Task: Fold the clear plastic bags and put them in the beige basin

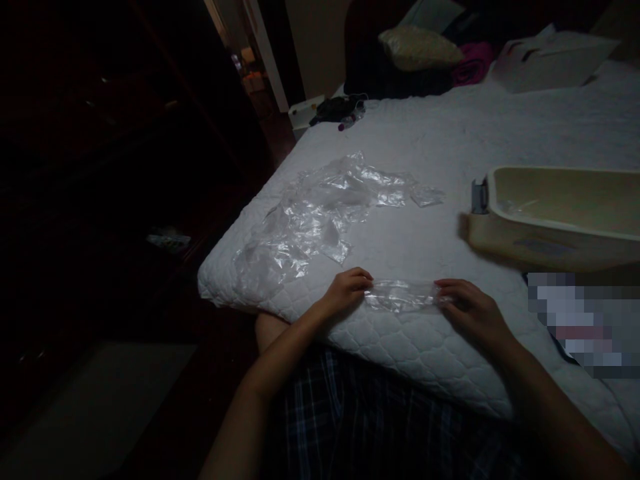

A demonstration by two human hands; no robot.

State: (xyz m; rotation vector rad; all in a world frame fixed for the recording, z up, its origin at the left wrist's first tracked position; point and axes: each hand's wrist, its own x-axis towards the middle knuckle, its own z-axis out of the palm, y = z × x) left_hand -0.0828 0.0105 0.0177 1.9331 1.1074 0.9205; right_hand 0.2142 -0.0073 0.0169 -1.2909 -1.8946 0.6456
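A strip of clear plastic bag [400, 295] is stretched between my two hands, just over the near edge of the bed. My left hand [349, 288] pinches its left end, fingers closed. At its right end my right hand [465, 303] grips the plastic between thumb and fingers. Beyond my left hand spreads a loose heap of crumpled clear plastic bags [320, 213], shiny and wrinkled, lying on the white quilted bed cover [430, 133].
On the right stands a cream plastic bin [550, 250] with a grey latch. Farther back are a white box [555, 63], a pale pillow [420, 48] and a magenta cloth [473, 63]. Dark items [335, 109] lie at the far left corner. Left of the bed, the floor is dark.
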